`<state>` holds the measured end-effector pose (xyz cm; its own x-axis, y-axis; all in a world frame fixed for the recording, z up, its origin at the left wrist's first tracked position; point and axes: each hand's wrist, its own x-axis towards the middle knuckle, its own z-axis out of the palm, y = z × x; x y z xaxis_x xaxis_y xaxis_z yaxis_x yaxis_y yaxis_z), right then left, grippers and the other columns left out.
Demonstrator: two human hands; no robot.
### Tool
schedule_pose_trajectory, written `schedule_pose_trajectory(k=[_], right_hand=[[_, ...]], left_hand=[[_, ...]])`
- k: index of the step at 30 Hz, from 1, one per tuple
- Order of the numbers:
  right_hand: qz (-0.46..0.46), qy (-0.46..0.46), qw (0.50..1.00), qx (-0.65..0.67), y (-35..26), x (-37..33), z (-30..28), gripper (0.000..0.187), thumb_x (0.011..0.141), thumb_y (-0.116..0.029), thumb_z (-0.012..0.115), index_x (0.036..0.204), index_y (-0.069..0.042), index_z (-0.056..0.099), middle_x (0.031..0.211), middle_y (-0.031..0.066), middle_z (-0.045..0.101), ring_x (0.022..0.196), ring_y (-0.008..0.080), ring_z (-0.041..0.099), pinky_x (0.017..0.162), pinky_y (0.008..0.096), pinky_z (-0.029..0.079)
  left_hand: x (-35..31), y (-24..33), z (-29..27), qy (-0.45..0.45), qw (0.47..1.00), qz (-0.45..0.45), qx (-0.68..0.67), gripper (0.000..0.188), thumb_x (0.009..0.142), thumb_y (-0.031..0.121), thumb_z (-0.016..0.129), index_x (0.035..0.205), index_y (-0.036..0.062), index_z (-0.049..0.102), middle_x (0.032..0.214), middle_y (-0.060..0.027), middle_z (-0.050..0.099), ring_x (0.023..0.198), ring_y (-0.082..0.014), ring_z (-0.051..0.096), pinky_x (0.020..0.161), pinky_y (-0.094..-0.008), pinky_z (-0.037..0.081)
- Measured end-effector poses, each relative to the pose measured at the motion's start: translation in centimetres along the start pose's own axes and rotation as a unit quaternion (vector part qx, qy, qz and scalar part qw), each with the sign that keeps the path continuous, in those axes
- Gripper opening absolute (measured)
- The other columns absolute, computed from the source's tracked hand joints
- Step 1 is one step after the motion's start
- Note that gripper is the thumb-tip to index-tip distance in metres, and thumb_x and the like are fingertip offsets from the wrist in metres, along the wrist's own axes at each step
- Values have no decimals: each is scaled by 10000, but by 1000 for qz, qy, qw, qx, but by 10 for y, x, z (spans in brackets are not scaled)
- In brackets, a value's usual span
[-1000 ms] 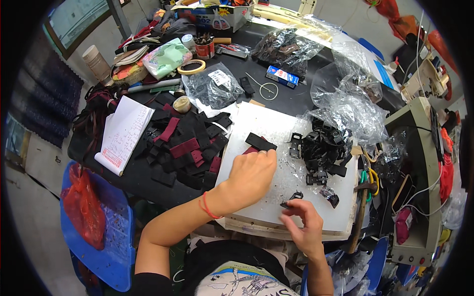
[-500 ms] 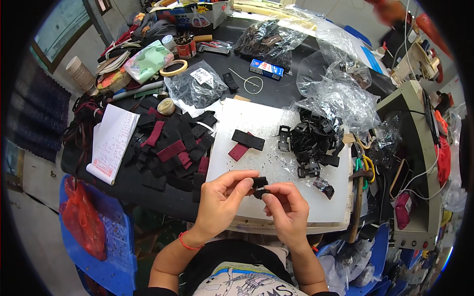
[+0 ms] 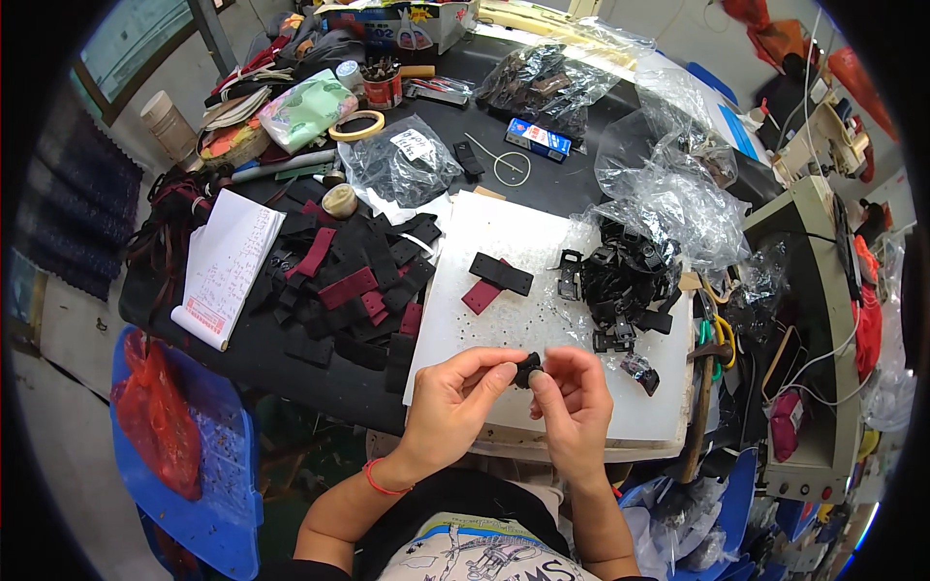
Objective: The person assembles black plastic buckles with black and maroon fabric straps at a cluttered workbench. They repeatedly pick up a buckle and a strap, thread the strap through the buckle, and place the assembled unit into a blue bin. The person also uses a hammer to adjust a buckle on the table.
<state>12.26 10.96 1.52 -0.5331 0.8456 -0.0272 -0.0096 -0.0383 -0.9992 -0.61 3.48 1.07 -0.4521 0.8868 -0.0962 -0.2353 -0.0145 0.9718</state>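
Observation:
Above the near part of a white board, my left hand pinches a small black strap piece between thumb and fingers. My right hand grips the other end of it, thumb on the near side. The piece looks folded or curled; whether a buckle is in it is hidden by the fingers. Just beyond the hands, a black strip with holes lies across a maroon strip. To the right sits a pile of black plastic buckles, partly on clear plastic.
Left of the board is a heap of black and maroon strips, beside an open notepad. Plastic bags, a blue box and a tape roll lie farther back. A hammer and scissors are at the right edge.
The black strap piece has gone from stretched between my hands to a more compact, folded shape. My fingers have closed in around it. The whole view has shifted slightly.

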Motion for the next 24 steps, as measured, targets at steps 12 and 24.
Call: schedule_pose_trajectory(k=[12,24], right_hand=[[0,-54,999,-4,-6,3,-1,289,876,13,602,1162,5,566,888,32,560,686,67,552,584,204,480],[-37,-48,998,24,-1,-3,-3,252,885,10,593,1135,-11,567,897,33,561,683,61,552,559,199,476]], left_hand=[[-2,-6,-3,-58,987,-31,-149,294,877,13,625,1166,-27,590,1077,-101,636,993,-121,587,877,-251,477],[0,-14,1,-44,988,30,-146,200,936,86,568,1082,-26,645,992,-81,676,909,-99,603,820,-239,482]])
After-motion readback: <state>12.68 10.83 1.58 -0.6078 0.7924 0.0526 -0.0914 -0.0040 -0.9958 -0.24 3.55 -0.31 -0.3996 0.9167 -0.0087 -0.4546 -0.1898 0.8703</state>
